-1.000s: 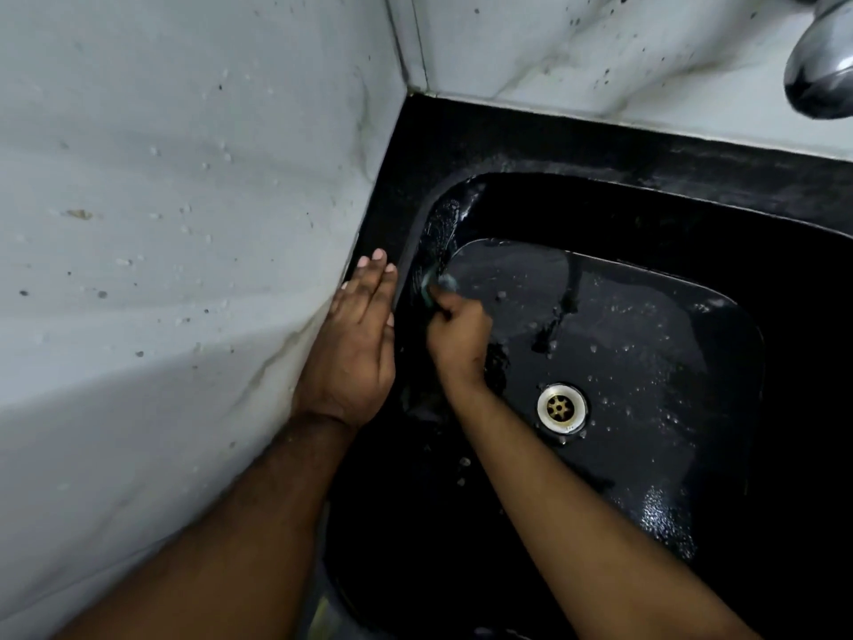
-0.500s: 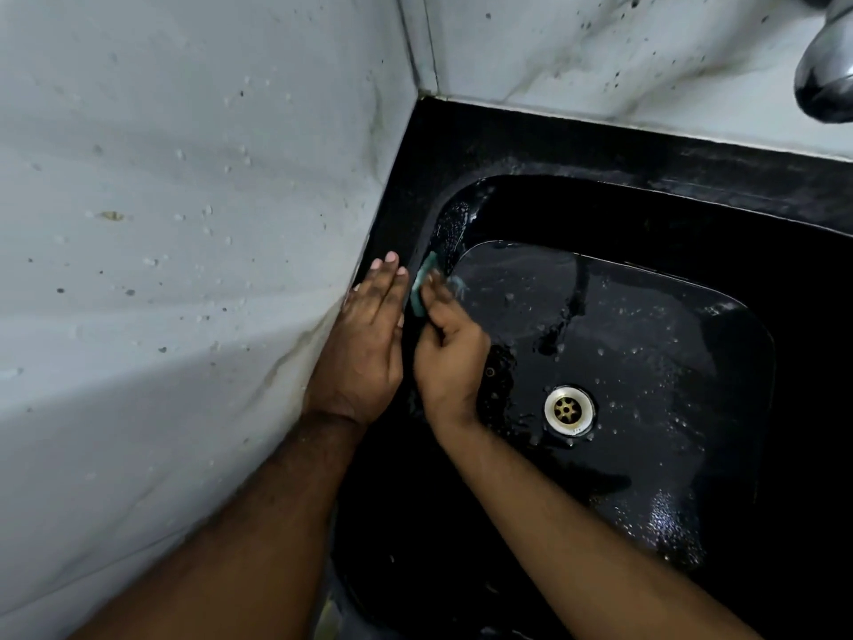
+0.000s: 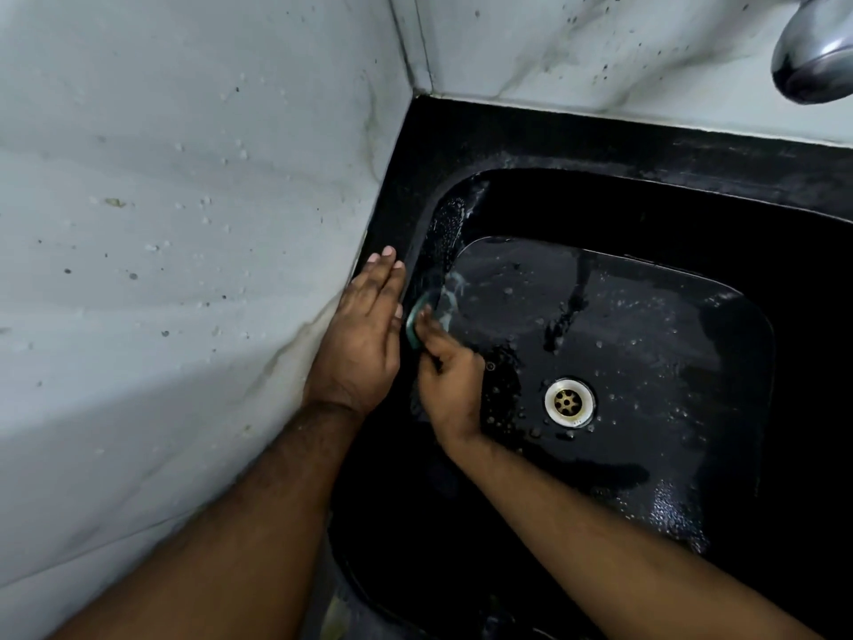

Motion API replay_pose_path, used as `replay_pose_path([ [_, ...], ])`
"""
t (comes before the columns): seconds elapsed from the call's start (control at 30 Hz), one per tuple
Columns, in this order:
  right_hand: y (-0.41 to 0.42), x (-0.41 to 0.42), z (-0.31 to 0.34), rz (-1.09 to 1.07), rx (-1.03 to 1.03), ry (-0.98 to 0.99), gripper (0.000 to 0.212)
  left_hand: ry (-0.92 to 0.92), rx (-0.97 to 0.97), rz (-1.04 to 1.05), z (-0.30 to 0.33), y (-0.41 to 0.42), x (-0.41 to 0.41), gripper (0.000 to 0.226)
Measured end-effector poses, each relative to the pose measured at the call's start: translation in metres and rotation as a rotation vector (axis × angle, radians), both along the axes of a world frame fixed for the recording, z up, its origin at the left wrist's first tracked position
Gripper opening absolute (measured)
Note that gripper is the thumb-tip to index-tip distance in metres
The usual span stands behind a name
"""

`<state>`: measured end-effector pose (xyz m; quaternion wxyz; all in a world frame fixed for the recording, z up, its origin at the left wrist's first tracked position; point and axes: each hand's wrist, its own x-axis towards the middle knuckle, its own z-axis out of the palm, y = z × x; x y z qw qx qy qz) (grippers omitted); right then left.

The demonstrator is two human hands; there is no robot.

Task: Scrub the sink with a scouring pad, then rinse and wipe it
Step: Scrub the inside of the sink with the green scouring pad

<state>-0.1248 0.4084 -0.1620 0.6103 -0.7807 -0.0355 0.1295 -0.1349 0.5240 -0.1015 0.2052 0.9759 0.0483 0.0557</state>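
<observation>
Green scouring pad [image 3: 417,321] pinched in right hand [image 3: 450,385], pressed edge-on against left inner wall of sink [image 3: 646,205], long axis along wall; left hand [image 3: 367,334] flat, released, just beside on rim

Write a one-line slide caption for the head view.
Right hand scrubs the black sink's left wall with a green scouring pad; left hand rests flat on the rim.

free: sink [image 3: 646,210] basin around drain [image 3: 568,402] | blocked: wall [image 3: 184,224] left, faucet [image 3: 817,53] overhead
</observation>
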Motion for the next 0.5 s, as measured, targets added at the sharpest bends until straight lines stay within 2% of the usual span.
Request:
replay_pose_path([
  [0.07,-0.006,0.014,-0.008,0.058,-0.148,0.179,0.042,0.0,0.005,0.0,0.0,0.0,0.0,0.052],
  [0.13,-0.005,0.034,-0.005,0.038,-0.2,0.226,0.041,-0.001,0.006,0.001,0.0,-0.001,0.0,0.053],
  [0.23,0.005,0.038,0.03,-0.118,-0.027,0.034,0.045,-0.007,0.003,0.006,-0.001,-0.001,0.0,0.052],
  [0.33,0.003,0.003,0.027,-0.036,0.048,-0.093,0.056,-0.006,0.0,0.004,-0.001,0.0,0.0,0.053],
  [0.37,-0.003,-0.006,0.016,0.016,0.013,-0.057,0.058,-0.006,-0.001,0.001,-0.001,0.0,0.0,0.054],
  [0.43,-0.011,-0.008,-0.004,0.076,-0.12,0.155,0.053,-0.005,-0.013,0.01,0.0,-0.001,0.001,0.056],
  [0.5,-0.011,0.001,-0.008,0.06,-0.238,0.321,0.048,0.004,-0.026,0.022,0.001,-0.002,0.0,0.057],
])
